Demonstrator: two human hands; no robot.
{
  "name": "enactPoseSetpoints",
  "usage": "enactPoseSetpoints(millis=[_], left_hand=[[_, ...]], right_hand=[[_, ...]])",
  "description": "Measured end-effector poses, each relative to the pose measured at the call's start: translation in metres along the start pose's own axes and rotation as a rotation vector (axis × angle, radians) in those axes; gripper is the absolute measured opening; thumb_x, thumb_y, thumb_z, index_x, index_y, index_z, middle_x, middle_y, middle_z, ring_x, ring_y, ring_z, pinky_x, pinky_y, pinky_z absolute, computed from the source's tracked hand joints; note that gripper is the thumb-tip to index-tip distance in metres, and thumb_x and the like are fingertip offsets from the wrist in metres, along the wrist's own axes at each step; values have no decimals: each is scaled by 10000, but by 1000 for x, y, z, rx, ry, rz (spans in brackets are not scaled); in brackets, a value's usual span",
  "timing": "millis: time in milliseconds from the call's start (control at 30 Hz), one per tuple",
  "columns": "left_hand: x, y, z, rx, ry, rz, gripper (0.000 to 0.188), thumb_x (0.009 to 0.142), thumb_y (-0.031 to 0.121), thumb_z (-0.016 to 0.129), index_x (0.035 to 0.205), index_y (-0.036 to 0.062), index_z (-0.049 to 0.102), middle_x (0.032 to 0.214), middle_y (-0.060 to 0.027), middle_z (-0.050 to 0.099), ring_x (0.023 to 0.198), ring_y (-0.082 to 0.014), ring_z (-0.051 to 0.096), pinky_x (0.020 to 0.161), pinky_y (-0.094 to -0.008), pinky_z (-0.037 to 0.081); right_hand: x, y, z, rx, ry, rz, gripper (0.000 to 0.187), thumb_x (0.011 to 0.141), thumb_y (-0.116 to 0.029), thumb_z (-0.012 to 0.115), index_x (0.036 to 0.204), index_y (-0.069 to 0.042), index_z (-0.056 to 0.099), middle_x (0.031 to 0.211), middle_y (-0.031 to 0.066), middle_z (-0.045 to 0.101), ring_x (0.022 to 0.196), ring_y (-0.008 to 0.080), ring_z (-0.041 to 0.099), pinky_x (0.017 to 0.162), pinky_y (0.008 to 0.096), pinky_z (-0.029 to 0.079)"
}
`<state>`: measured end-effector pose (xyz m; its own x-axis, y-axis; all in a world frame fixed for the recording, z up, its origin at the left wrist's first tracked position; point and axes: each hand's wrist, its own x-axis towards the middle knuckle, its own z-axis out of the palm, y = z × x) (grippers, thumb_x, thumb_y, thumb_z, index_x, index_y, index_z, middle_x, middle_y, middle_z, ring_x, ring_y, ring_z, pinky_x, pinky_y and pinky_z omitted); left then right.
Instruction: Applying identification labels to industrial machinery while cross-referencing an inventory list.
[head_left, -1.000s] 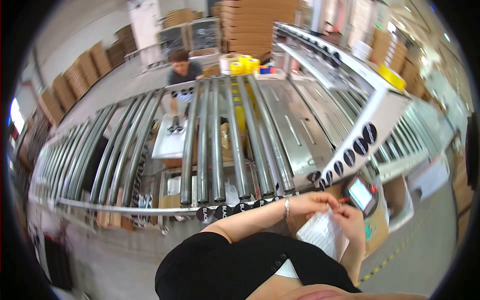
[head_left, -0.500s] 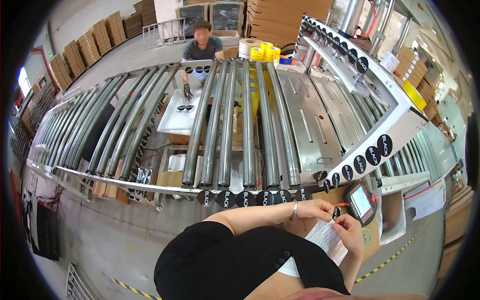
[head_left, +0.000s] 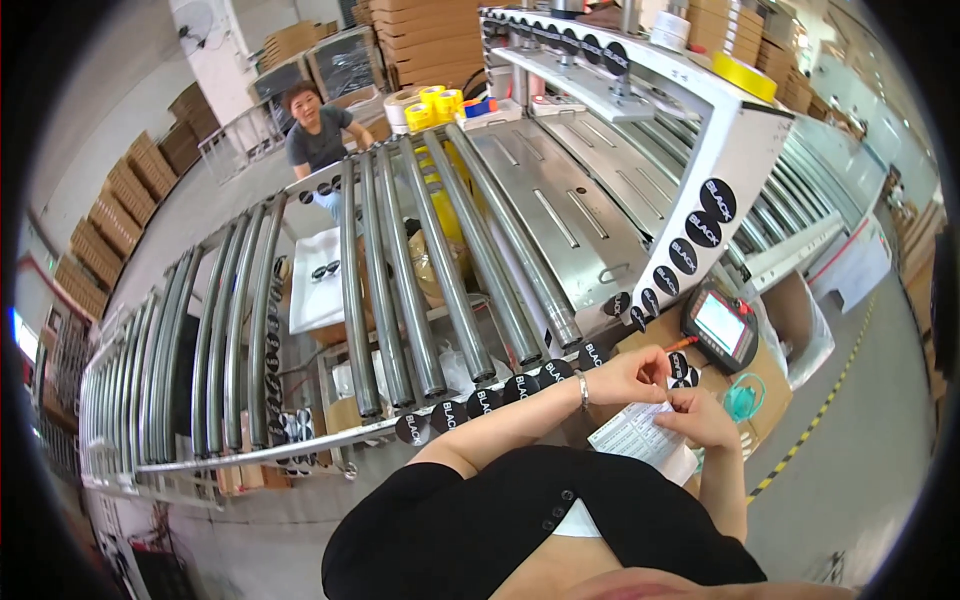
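Between my two hands, in front of my chest, is a white printed paper sheet (head_left: 632, 436) with rows of small text and a table-like layout. My left hand (head_left: 622, 378), with a bracelet at the wrist, pinches at the sheet's upper edge; its fingertips are close together and partly hide what lies between them. My right hand (head_left: 704, 418) grips the sheet's upper right edge between thumb and bent fingers. Just beyond the hands, a handheld control panel (head_left: 718, 328) with a lit screen rests on a cardboard box (head_left: 772, 408).
A roller conveyor (head_left: 405, 270) spans the front, with round black stickers (head_left: 484, 402) along its near rail. A white machine frame (head_left: 712, 165) rises at right. Across the conveyor, a person (head_left: 318, 135) is beside a white tray (head_left: 312, 300). Yellow tape rolls (head_left: 434, 103) stand at the back.
My view has swung to the right and the conveyor now slants. The sheet is turned so its print faces up more. The person across has drawn a gloved hand back from the tray.
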<state>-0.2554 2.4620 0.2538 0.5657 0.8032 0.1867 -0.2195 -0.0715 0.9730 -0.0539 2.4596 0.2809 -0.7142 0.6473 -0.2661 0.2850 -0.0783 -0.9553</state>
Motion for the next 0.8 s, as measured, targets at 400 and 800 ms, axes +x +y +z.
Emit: enactPoseSetpoints(millis=[400,800], left_hand=[[-29,4,-8,-213,257,-130,347,911,323,423,983,14,565,943,-56,608,847,-115,554,752,-236,425],[0,49,27,-595,-70,104,604,847,444,474,1238,-10,397,1206,-95,497,1101,-210,474,928,-349,350]], right_hand=[[-2,-81,-48,-20,491,-450,405,775,-46,512,1172,29,474,1030,52,571,924,106,523,821,259,413],[-28,-87,-9,83,554,-533,359,816,-28,537,1166,25,476,971,62,595,874,93,561,765,239,458]])
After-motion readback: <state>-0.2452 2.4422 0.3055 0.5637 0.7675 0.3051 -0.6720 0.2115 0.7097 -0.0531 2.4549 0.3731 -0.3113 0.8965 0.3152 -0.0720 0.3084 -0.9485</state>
